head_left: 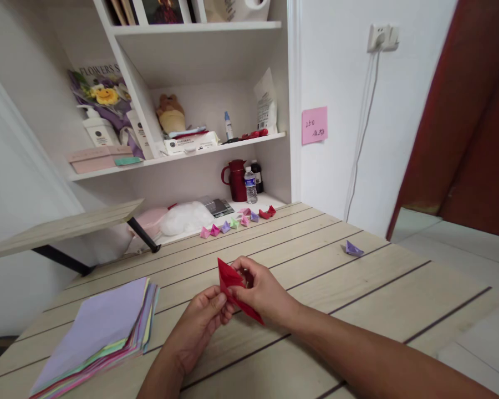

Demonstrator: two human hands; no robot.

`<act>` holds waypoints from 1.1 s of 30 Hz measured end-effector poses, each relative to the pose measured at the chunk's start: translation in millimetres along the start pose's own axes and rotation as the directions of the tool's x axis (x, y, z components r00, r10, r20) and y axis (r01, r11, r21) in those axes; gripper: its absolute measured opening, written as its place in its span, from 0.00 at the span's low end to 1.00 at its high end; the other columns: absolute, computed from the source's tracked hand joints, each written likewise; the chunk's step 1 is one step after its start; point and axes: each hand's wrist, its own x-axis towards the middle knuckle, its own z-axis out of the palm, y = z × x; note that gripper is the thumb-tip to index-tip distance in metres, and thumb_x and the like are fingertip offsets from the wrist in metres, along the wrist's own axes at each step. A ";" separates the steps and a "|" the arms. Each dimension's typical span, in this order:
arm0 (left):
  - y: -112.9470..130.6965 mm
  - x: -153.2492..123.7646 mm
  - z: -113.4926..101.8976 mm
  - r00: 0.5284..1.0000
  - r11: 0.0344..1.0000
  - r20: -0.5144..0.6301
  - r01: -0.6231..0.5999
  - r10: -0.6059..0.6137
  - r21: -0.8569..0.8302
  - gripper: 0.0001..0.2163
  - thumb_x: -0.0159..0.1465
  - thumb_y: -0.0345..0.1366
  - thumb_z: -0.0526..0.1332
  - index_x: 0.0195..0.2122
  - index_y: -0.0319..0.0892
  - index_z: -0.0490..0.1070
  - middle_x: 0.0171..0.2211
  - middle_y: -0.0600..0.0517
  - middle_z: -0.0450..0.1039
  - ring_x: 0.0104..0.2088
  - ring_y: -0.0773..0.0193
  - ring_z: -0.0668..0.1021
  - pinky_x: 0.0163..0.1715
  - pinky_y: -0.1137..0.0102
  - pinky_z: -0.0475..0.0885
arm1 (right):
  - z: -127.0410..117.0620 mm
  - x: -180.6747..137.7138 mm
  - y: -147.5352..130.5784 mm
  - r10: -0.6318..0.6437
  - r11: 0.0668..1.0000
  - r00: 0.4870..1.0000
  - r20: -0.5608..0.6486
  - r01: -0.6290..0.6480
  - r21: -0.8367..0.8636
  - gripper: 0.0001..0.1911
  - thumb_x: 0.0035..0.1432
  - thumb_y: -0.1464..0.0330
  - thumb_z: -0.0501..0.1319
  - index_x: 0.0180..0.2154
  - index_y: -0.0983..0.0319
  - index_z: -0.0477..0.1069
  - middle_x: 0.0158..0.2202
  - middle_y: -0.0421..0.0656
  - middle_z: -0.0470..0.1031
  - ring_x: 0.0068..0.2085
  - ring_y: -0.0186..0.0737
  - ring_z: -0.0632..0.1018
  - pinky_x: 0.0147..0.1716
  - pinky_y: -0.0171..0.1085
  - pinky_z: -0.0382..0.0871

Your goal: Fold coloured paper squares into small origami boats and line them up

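paper (233, 285), red, half folded, is pinched by fingers of left hand (199, 327) & right hand (264, 291), above surface (357, 299) near its front edge. row of folded pieces (233, 223) done at far edge; stack of sheets (100, 332) at front left corner is flat, so prob. much left.

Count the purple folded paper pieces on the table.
3. A lone purple piece lies on the table beyond the right hand; a second piece and a third piece sit in the row at the far edge, where others may be hidden.
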 end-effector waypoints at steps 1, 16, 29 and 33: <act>0.3 -0.1 0.1 1.000 1.000 0.002 0.005 -0.005 0.009 0.09 0.59 0.39 0.69 0.35 0.38 0.76 0.28 0.52 0.73 0.28 0.70 0.71 0.33 0.73 0.66 | -0.7 0.2 -0.5 -0.012 1.000 1.000 -0.013 0.012 -0.024 0.08 0.46 0.75 0.62 0.31 0.59 0.68 0.29 0.36 0.68 0.31 0.35 0.68 0.32 0.34 0.62; -8.3 5.2 13.3 0.979 0.987 -0.188 -0.047 0.076 0.156 0.24 0.51 0.45 0.73 0.44 0.43 0.66 0.26 0.55 0.76 0.24 0.67 0.75 0.28 0.70 0.69 | -1.0 -2.1 11.3 0.027 0.984 1.000 -0.013 -0.029 -0.176 0.08 0.47 0.75 0.61 0.25 0.59 0.62 0.23 0.34 0.65 0.27 0.34 0.66 0.26 0.33 0.58; -0.8 -8.4 15.0 0.998 0.962 -0.063 -0.013 0.031 0.271 0.20 0.57 0.37 0.64 0.51 0.41 0.66 0.37 0.49 0.79 0.34 0.62 0.80 0.32 0.69 0.73 | -1.0 0.9 29.9 0.075 0.947 0.997 -0.010 -0.074 -0.313 0.07 0.46 0.74 0.59 0.26 0.59 0.62 0.23 0.34 0.66 0.27 0.35 0.67 0.27 0.32 0.59; 0.7 -10.0 10.8 0.999 0.949 -0.008 -0.028 0.031 0.313 0.26 0.58 0.47 0.66 0.54 0.42 0.65 0.38 0.48 0.78 0.39 0.60 0.80 0.34 0.68 0.75 | -2.4 1.5 32.1 0.083 0.949 0.997 -0.006 -0.081 -0.305 0.07 0.47 0.73 0.59 0.26 0.58 0.60 0.23 0.33 0.66 0.26 0.34 0.66 0.27 0.32 0.59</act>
